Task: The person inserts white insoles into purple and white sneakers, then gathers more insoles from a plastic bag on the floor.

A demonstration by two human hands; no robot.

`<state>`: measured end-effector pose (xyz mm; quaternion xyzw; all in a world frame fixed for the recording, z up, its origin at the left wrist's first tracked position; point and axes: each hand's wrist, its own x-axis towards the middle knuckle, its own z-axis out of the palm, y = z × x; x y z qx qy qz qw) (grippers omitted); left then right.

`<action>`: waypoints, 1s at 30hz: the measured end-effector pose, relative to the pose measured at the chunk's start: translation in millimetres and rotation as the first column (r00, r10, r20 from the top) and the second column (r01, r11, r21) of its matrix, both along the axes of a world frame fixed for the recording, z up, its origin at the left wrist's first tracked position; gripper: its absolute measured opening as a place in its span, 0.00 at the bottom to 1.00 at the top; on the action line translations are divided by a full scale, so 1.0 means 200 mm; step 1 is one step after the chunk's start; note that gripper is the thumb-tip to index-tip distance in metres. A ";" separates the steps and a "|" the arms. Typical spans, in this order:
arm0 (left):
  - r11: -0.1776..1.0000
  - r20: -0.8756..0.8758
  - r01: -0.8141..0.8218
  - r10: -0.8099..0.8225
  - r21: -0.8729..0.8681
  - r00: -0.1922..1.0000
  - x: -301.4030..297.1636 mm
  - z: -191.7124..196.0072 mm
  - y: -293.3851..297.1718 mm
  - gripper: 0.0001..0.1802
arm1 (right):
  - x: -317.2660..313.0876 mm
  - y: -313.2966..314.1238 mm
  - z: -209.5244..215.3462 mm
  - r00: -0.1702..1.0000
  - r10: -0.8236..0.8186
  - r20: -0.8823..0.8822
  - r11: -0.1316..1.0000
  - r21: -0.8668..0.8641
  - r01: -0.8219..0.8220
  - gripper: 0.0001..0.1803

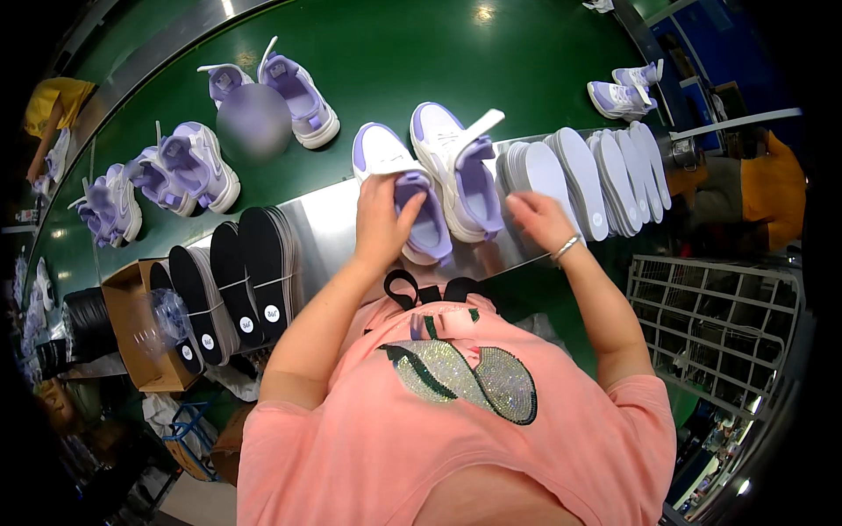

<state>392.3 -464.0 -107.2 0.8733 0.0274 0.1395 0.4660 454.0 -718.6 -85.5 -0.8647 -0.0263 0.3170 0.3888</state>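
Note:
In front of me a pair of white and lilac sneakers stands on a metal ledge, toes pointing away. My left hand (386,219) is closed on the left sneaker (421,230), thumb over the opening and fingers along its outer side. The right sneaker (465,180) stands beside it, its white tongue pulled up and out. Between that shoe and a stack of white insoles (533,171), my right hand (542,221) hovers with its fingers curled together. Whatever its fingertips may hold is hidden. A bracelet circles the right wrist.
More white insoles (581,180) line the ledge to the right. Bundled black insoles (263,272) stand at left, next to a cardboard box (140,333). Other sneakers (189,162) sit on the green belt (377,61). A wire rack (715,320) is at right; people work at both sides.

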 end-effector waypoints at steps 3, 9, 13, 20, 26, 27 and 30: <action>1.000 -0.023 0.000 0.000 0.010 1.000 0.07 -0.01 0.05 0.15 | 0.01 -0.12 0.00 0.771 0.144 0.620 0.955 -0.291 0.055 0.20; 0.963 -0.298 -0.114 0.038 -0.242 0.954 0.18 -0.07 0.11 0.16 | -0.01 -0.22 -0.10 0.876 0.193 0.442 0.787 -0.603 0.132 0.22; 0.912 -0.333 -0.137 0.000 -0.387 0.943 0.19 -0.13 0.13 0.17 | 0.00 -0.21 0.00 0.837 0.125 0.534 0.851 -0.491 0.186 0.17; 0.910 -0.348 -0.174 0.035 -0.377 0.937 0.13 -0.08 0.09 0.16 | -0.19 0.18 0.41 0.675 0.513 0.530 0.858 -0.283 -0.430 0.05; 0.961 -0.196 -0.166 0.123 -0.221 0.973 0.13 -0.13 0.03 0.15 | -0.25 0.57 0.14 0.473 0.838 0.271 0.514 -0.681 -0.522 0.04; 0.970 -0.191 -0.155 0.119 -0.187 0.974 0.13 -0.14 0.02 0.15 | -0.24 0.63 0.08 0.527 0.812 0.250 0.529 -0.696 -0.485 0.04; 0.979 -0.151 -0.158 0.137 -0.133 0.979 0.08 -0.16 -0.02 0.14 | -0.16 0.74 0.02 0.683 0.702 0.199 0.629 -0.622 -0.466 0.10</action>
